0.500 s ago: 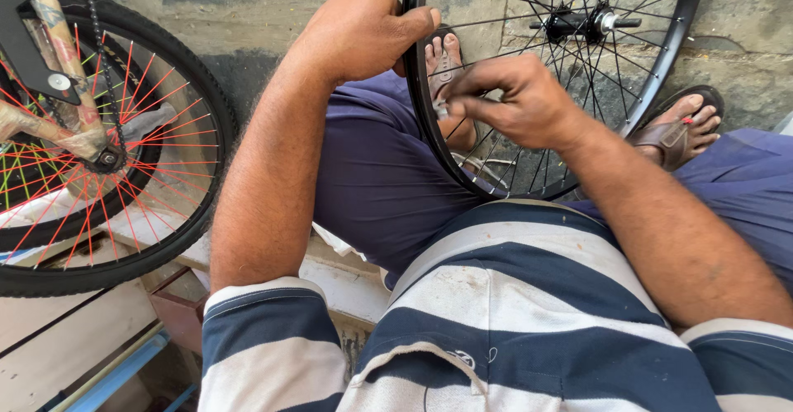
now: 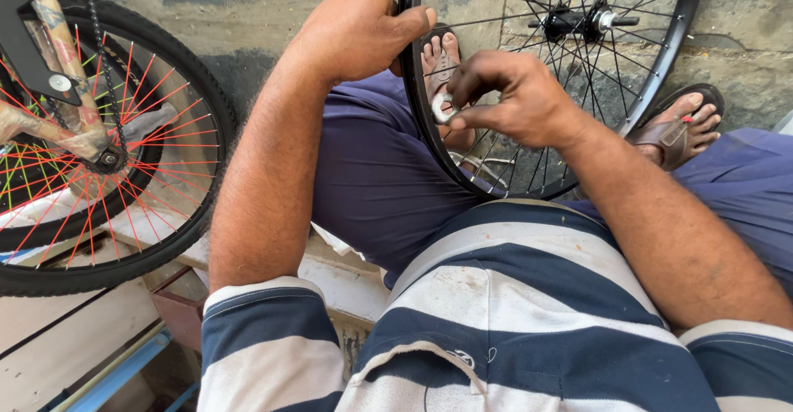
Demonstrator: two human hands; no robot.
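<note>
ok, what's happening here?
A seated person holds a bare black wheel upright between their legs. The left hand grips the rim at its top. The right hand pinches a small round silver tool against the inside of the rim, where the spokes meet it. A second wheel, with a tyre and red spokes, stands off to the person's left, still on a bike.
</note>
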